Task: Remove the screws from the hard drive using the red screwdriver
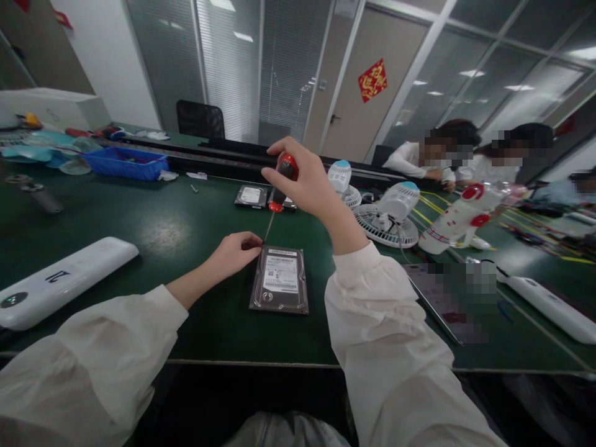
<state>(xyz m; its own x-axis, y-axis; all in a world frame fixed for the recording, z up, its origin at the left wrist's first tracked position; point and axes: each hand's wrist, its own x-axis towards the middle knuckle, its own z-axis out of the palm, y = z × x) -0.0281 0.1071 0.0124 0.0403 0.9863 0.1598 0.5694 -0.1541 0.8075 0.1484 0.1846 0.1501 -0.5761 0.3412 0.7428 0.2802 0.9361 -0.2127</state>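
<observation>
Screwdriver point(278, 197), held in my loosely curled right hand point(302, 175), slants down at the hard drive's point(280, 279) far-left corner on the table point(209, 335), so a skewed push could slip into my left hand point(236, 249), pinched nearly closed there, on what I cannot tell.

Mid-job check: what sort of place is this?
Probably an electronics workroom in an office building: a hard drive lies on a green-topped workbench, a red-and-black screwdriver stands at its far-left corner, and glass partitions with blinds line the background.
</observation>
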